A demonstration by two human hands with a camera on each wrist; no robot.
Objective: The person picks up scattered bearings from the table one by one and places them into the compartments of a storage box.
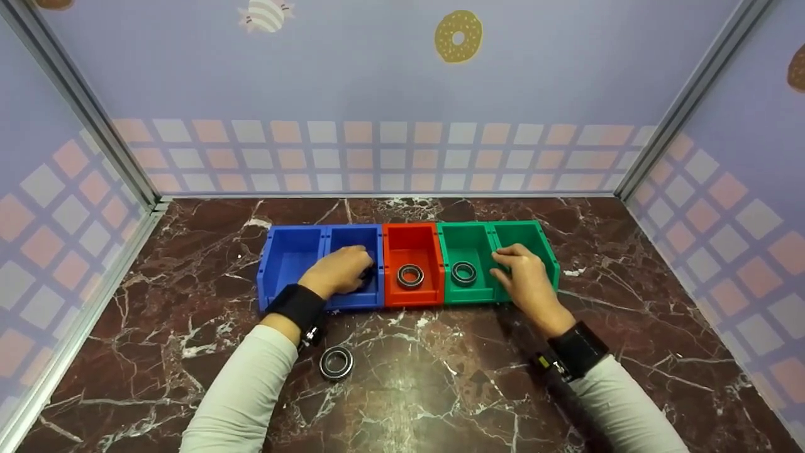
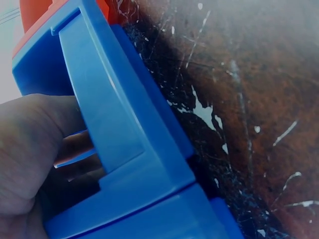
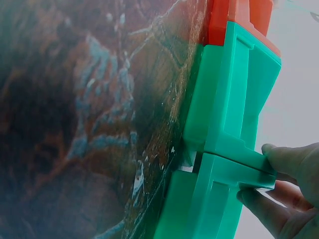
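My left hand (image 1: pixel 339 270) reaches into the right-hand blue bin (image 1: pixel 355 234), its fingers down inside. Something dark shows by its fingertips in the head view, but I cannot tell what it is or whether the hand grips it. In the left wrist view, the thumb side of the hand (image 2: pixel 30 144) lies behind the bin's front lip (image 2: pixel 104 99). My right hand (image 1: pixel 527 277) pinches the adjoining side walls of the two green bins. In the right wrist view, its fingertips (image 3: pixel 246 194) lie on either side of that green divider (image 3: pixel 239 167).
A ball bearing (image 1: pixel 410 284) lies in the red bin (image 1: pixel 409 236), another bearing (image 1: pixel 463 281) in the left green bin (image 1: pixel 465 234). A third bearing (image 1: pixel 336 371) is on the marble-patterned table (image 1: pixel 402 402), near the left forearm. The left blue bin (image 1: pixel 292 242) ends the row. Patterned walls enclose the table.
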